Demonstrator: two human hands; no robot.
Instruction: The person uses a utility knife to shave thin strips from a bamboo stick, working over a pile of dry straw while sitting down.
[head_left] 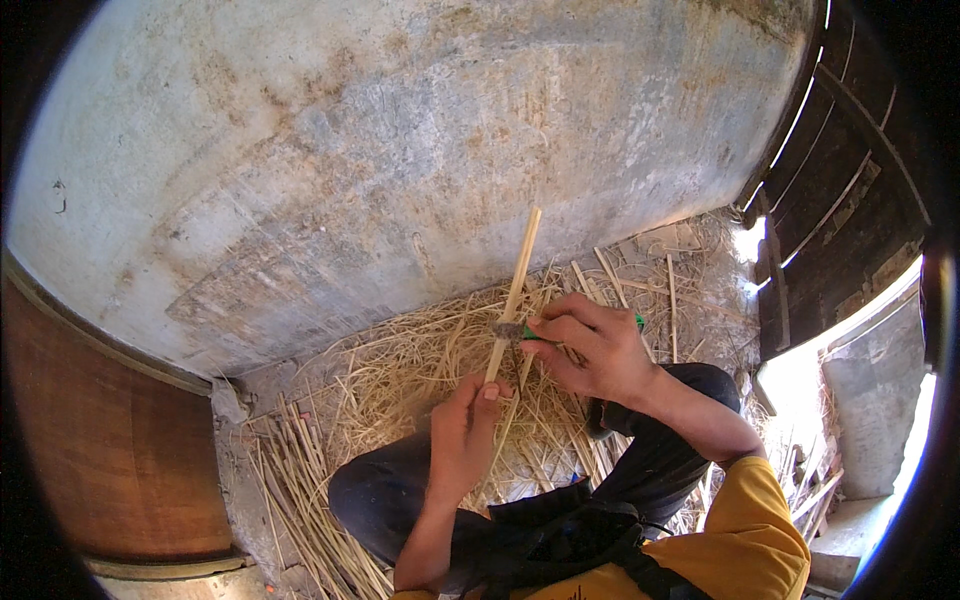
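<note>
Left grip (464, 425) clamps one pale stick (521, 267); right grip (600, 355) clamps one green-handled tool (529, 333) against it.

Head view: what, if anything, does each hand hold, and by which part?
The left hand holds a pale, straight wooden strip by its lower part; the right hand grips a green-handled, grey-headed tool by its handle.
</note>
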